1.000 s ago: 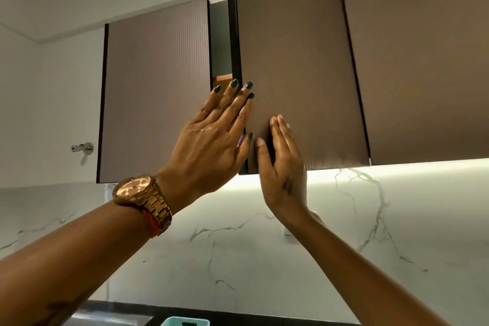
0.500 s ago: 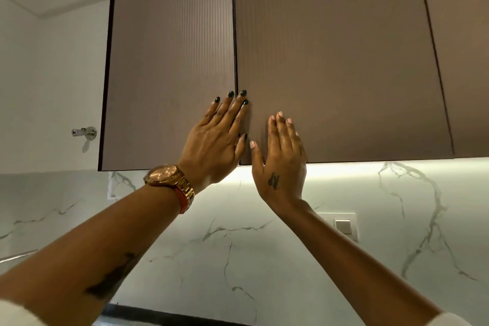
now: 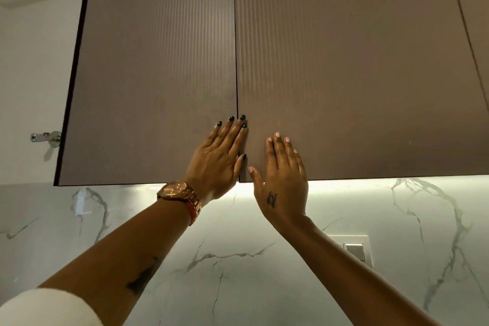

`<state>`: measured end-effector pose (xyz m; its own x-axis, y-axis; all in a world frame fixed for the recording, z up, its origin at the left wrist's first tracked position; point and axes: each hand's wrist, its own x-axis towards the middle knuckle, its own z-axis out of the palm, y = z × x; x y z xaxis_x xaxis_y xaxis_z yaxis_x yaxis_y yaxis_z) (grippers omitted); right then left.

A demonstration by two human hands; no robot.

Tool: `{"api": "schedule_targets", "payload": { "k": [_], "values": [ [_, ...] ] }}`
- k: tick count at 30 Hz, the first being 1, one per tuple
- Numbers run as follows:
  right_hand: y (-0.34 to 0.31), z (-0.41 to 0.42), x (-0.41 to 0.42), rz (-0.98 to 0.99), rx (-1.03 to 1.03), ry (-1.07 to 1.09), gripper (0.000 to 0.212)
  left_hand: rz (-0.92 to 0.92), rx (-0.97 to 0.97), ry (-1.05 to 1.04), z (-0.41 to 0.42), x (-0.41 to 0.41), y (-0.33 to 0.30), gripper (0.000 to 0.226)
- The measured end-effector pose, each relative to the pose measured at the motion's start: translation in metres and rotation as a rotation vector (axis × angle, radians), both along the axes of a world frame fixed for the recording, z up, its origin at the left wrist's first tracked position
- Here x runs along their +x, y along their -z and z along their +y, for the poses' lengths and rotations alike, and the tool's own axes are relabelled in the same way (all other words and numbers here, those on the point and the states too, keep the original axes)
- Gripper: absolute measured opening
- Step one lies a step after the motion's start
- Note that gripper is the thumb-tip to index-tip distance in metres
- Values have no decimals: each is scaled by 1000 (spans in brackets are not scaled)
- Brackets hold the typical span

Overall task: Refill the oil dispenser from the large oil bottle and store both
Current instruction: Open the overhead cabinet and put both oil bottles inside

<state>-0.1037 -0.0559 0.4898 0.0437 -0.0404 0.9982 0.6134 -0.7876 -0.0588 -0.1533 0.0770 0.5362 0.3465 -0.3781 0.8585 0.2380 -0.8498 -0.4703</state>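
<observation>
Pressing flat with fingers spread, the left hand and right hand hold nothing against the shut left cabinet door and right cabinet door; neither oil dispenser nor large oil bottle shows, and the far-right door is cropped.

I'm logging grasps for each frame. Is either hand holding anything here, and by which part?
Nothing is held. The left hand and right hand lie flat and open against the closed cabinet doors, either side of the seam near the lower edge.
</observation>
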Motion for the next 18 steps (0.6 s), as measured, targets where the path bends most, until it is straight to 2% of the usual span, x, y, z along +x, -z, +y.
{"api": "schedule_targets", "payload": {
  "k": [7,11,18],
  "values": [
    [-1,15,36,46,-47,132,62,-43,12,82,19,48,-2,55],
    [-4,18,49,87,-64,169,72,-25,13,91,24,65,-5,56],
    [-3,19,53,96,-104,245,73,11,-3,141,28,77,-2,61]
  ]
}}
